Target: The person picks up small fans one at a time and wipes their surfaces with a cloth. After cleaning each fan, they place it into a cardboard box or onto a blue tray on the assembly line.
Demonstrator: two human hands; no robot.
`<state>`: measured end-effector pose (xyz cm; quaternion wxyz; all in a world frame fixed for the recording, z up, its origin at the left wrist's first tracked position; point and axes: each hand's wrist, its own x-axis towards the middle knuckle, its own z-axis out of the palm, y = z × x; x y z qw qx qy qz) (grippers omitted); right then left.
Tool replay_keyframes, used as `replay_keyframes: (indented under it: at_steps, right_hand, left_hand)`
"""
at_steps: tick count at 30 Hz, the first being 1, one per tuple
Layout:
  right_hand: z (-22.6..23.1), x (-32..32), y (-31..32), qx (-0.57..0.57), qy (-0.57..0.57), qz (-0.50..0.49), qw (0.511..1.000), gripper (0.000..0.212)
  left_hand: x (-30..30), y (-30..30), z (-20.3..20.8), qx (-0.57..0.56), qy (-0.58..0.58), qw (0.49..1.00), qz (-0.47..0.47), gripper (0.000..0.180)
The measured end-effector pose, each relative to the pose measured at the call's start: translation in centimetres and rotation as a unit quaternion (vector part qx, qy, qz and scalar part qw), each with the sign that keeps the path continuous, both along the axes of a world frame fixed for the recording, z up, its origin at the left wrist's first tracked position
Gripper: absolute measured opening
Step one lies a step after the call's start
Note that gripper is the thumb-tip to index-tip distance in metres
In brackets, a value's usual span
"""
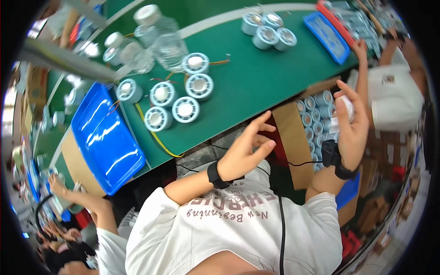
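My left hand [247, 153] hovers over the near table edge, its fingers apart and holding nothing. On the right, my right hand [354, 130] is raised above an open cardboard box [292, 144]. Its thumb and fingers close around a small white piece [347, 109], partly hidden, so its kind is unclear. Rows of light-blue round parts [308, 120] fill the box below. Left of my hands, several light-blue cylindrical parts [185, 110] with white round centres stand on the green table [238, 85]; thin coloured wires run from some.
A blue tray [107, 142] lies at the left table edge. Clear plastic bottles [167, 43] stand behind the parts. Another cluster of parts [266, 36] sits farther back, near a smaller blue tray [326, 36]. Co-workers' arms [362, 68] reach in from both sides.
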<state>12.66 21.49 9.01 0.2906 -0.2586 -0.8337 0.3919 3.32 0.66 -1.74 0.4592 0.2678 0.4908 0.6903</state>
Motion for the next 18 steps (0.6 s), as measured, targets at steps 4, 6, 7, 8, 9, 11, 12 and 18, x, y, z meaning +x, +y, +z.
replay_keyframes:
  at_steps: [4, 6, 7, 8, 9, 11, 12, 18]
  right_hand:
    - [5.1, -7.7, -2.5, -0.063, 0.135, 0.155, 0.977, 0.032]
    - [7.3, -12.9, -2.2, -0.022, 0.123, 0.219, 0.968, 0.034]
    - [7.8, -16.0, -2.1, 0.014, 0.107, 0.268, 0.957, 0.036]
    - [8.0, -19.5, -2.8, 0.084, 0.091, 0.278, 0.953, 0.032]
    - [8.1, -23.4, -3.2, 0.155, 0.076, 0.282, 0.944, 0.027]
    - [5.2, -31.1, -4.5, 0.236, 0.038, 0.357, 0.903, 0.024]
    - [3.3, -34.6, -3.6, 0.289, 0.014, 0.408, 0.866, 0.031]
    - [-7.8, -43.2, -7.5, 0.458, -0.121, 0.451, 0.757, 0.079]
  left_hand:
    - [-1.0, -2.1, 0.5, -0.034, 0.029, 0.999, 0.021, 0.056]
    - [-1.4, -3.1, 0.1, -0.032, 0.026, 0.998, 0.054, 0.055]
    - [-1.5, -3.7, -0.3, -0.035, 0.018, 0.997, 0.073, 0.053]
    - [-1.6, -4.1, -0.5, -0.037, 0.009, 0.995, 0.088, 0.052]
    - [-1.9, -4.6, -0.5, -0.035, 0.013, 0.995, 0.095, 0.052]
    - [-2.1, -6.1, -0.6, -0.031, 0.021, 0.99, 0.138, 0.047]
    - [-2.3, -6.3, -0.5, -0.026, 0.027, 0.989, 0.144, 0.044]
    - [-3.3, -8.9, 0.8, -0.053, 0.047, 0.977, 0.204, 0.036]
